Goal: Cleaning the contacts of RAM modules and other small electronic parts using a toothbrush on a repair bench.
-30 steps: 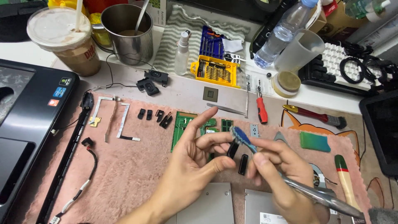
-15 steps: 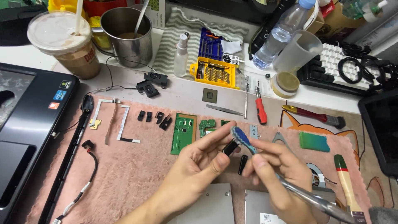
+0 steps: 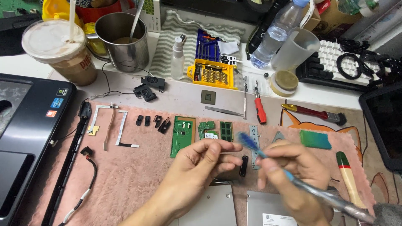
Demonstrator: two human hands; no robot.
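Electronics repair bench: screwdriver bit set (image 3: 211, 75), green circuit boards (image 3: 182, 136), loose processor chip (image 3: 208, 97), tweezers (image 3: 224, 111), opened laptop (image 3: 25, 138) on worktop (image 3: 184, 94).

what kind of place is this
Most likely an electronics repair bench: small green circuit boards lie on a pink fuzzy mat, beside a yellow case of screwdriver bits and an opened black laptop.

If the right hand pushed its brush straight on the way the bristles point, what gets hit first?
The right hand aims its blue brush up-left. First in line are probably the left hand's fingers, just beside the bristles; beyond them lie small green boards. Depth is unclear.
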